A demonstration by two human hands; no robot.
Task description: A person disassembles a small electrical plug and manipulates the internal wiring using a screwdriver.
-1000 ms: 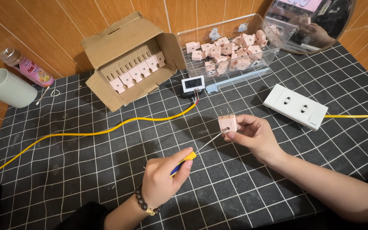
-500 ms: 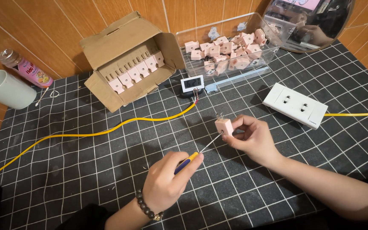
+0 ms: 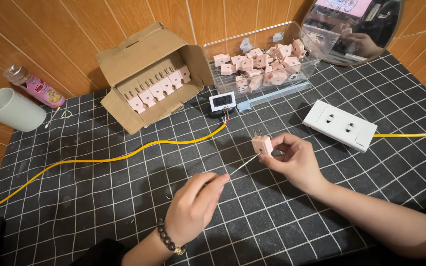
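Note:
My right hand (image 3: 296,160) holds a small pink plug adapter (image 3: 262,145) with its two metal prongs pointing up, above the black gridded mat (image 3: 99,197). My left hand (image 3: 192,206), with a bead bracelet at the wrist, grips a screwdriver (image 3: 242,164); its thin metal shaft reaches up to the right and its tip touches the adapter's lower side. The handle is mostly hidden inside my fingers.
An open cardboard box (image 3: 149,74) with a row of pink adapters lies at the back. A clear bin (image 3: 267,61) holds several more. A small digital meter (image 3: 222,102) with a yellow cable (image 3: 124,156), a white power strip (image 3: 340,124), a mug (image 3: 11,109), a bottle (image 3: 38,87) and a mirror (image 3: 351,27) surround them.
My right hand turned the adapter so its prongs point up. My left hand slid the screwdriver's yellow handle deeper into its grip, keeping the tip at the adapter.

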